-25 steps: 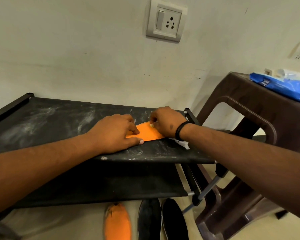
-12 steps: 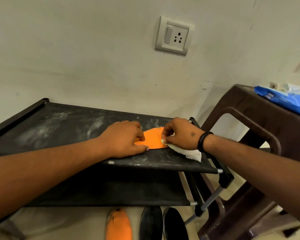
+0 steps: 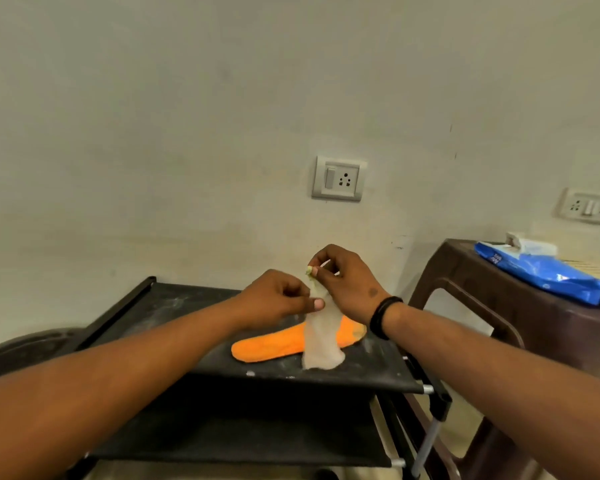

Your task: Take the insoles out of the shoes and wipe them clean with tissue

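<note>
Directly below both hands: orange insole (image 3: 274, 344) on rack shelf (image 3: 187, 306), long axis left-right | right hand (image 3: 347, 285) and left hand (image 3: 278, 299) fingers pinch hanging tissue (image 3: 321, 341), equally near

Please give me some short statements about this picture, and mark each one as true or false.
1. The orange foam insole lies flat on the top shelf of the black fabric shoe rack. True.
2. The thin white tissue sheet lies crumpled on the floor. False: it hangs lifted above the insole, with both hands pinching it.
3. The right hand wears a black wristband. True.
4. The left hand presses the insole down. False: it pinches the tissue.
5. The blue plastic wipes packet lies on the rack. False: it lies on the brown plastic stool.
</note>
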`<state>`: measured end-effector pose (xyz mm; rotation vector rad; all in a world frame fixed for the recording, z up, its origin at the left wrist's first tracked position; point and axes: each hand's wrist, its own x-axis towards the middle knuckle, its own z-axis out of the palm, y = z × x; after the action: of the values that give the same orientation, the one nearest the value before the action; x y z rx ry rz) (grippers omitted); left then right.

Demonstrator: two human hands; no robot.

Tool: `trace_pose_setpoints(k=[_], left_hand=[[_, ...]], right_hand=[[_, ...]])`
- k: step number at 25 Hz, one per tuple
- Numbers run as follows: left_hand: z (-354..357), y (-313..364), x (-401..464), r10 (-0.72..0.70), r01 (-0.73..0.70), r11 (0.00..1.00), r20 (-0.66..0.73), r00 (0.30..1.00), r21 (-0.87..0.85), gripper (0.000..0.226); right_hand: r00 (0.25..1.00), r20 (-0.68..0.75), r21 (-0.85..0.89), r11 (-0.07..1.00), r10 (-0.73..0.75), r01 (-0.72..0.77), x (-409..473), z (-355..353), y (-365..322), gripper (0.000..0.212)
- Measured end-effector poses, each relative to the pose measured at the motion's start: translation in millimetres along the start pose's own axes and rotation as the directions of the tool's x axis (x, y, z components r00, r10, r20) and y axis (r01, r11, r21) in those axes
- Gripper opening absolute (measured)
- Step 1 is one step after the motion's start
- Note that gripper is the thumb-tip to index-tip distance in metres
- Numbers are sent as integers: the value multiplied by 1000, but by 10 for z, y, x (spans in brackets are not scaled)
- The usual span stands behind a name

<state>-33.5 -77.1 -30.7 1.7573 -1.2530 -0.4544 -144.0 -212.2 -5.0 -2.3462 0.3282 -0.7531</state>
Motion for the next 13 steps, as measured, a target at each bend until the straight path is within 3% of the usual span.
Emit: trace_pose_setpoints(k=[3,7,10,13], left_hand=[[70,116,-269,-71,64,985,-42,997,-157,42],[154,274,-514,-120,103,955,-44,992,-278,28],[163,384,-641,-85,84,937,11,996,-339,29],[179,426,-685,-105,103,937,14,994,-334,41]], right_hand=[[999,-9,106,994,-36,36,-169,-46,-239,6],[998,48,72,997,-43,40,-465,-130,-298,5],[999,30,108,994,33,-36,-596,-230,-301,5],[992,64,256,959,111,-124,-697,-278,-305,7]])
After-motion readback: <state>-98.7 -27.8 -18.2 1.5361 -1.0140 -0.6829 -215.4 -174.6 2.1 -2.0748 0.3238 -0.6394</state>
